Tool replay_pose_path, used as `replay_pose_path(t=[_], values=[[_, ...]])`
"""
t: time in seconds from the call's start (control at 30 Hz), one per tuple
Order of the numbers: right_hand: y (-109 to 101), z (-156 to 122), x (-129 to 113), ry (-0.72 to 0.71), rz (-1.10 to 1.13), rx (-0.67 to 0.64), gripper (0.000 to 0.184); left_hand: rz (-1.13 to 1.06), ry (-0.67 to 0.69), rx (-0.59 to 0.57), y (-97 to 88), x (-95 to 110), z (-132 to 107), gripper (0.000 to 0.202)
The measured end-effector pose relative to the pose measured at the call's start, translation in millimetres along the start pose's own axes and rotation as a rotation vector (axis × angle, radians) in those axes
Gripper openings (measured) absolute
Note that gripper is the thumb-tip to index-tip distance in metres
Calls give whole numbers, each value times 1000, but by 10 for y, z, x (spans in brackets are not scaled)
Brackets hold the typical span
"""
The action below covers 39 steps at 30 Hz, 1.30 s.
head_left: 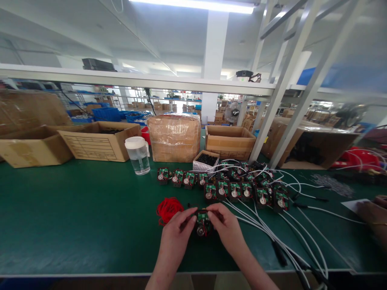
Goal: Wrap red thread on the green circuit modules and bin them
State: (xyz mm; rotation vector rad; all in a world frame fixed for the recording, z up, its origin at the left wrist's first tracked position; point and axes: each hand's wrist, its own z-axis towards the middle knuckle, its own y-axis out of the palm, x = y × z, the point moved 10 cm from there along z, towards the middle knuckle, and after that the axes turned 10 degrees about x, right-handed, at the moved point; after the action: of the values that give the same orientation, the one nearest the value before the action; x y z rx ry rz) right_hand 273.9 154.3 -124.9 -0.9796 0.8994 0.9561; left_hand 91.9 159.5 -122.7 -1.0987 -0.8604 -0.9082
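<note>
Close to the bench's front edge, a small black unit with a green circuit board (203,219) and a round silvery part sits between my two hands. My left hand (178,229) pinches its upper left corner with thumb and forefinger. On the other side, my right hand (225,223) grips the upper right corner the same way. A tangle of red cord (169,210) lies just beyond my left hand. Similar circuit-board units (223,188) stand in rows farther back, several with white cables attached.
White cables (269,231) with black plugs run across the right of the green bench (75,217). Behind stand a water jug (138,156), a small box of black parts (206,160) and cardboard boxes (174,139). Metal posts (290,88) rise at the right. Someone's arm (373,217) shows at the far right.
</note>
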Motion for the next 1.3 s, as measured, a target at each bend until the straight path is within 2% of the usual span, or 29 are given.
replay_pose_path(t=[0.4,0.57,0.77,1.3], values=[[-51,-147,-37,-94,-75,-26,32,-72,-43,-126,75,-89,-108,46],[-38,-218,-94,-135,-107,-66,49,-112,-46,-170,109,-119,-151,53],[13,-266,-46,-96,-88,-111,66,-117,-40,-193,128,-126,-179,58],[23,-256,-14,-68,-69,-111,70,-88,-59,-166,166,-77,-167,64]])
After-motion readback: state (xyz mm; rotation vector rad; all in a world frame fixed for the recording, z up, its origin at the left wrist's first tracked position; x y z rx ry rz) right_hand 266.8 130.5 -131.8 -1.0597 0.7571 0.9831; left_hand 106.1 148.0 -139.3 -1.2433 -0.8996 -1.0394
